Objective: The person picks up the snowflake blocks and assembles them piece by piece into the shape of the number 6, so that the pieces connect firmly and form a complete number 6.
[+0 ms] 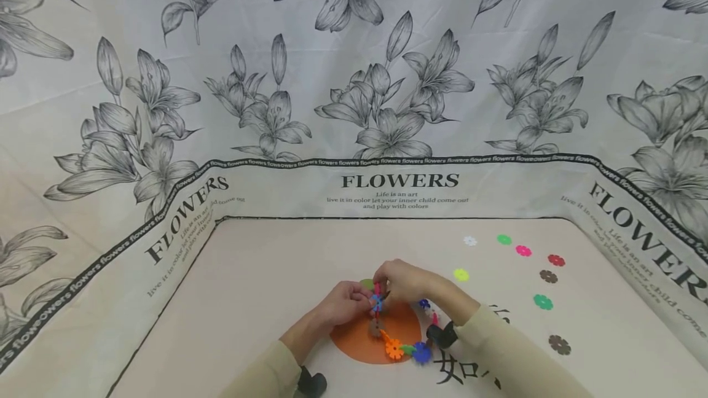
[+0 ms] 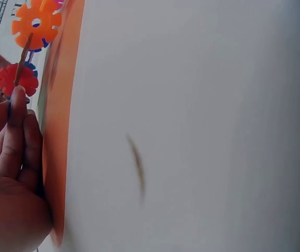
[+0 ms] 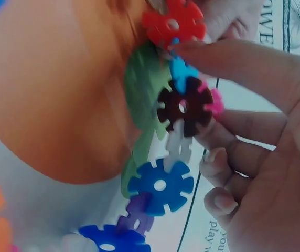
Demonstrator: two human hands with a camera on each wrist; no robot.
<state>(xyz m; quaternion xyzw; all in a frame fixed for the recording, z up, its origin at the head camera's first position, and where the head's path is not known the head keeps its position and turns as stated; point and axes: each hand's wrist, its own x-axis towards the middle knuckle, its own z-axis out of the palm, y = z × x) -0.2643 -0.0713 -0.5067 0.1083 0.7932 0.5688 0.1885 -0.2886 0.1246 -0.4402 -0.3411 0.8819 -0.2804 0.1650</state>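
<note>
A chain of notched plastic snowflake discs curves over the orange round print (image 1: 365, 355) on the table, among them an orange disc (image 1: 394, 349) and a blue disc (image 1: 422, 352). My left hand (image 1: 344, 303) pinches one end stretch of it; the left wrist view shows a red disc (image 2: 18, 80) and an orange disc (image 2: 36, 24) just past the fingertips. My right hand (image 1: 406, 281) grips the chain close by, near a dark brown disc (image 3: 184, 107) and a light blue disc (image 3: 181, 72). From there a blue disc (image 3: 160, 185) and a purple disc (image 3: 135, 216) hang on. Fingers partly hide the joints.
Several loose discs lie to the right, among them yellow (image 1: 461, 275), white (image 1: 470, 241), pink (image 1: 523, 251), teal (image 1: 543, 302) and brown (image 1: 560, 344) ones. A printed cloth wall (image 1: 398, 192) rises behind and at both sides of the table.
</note>
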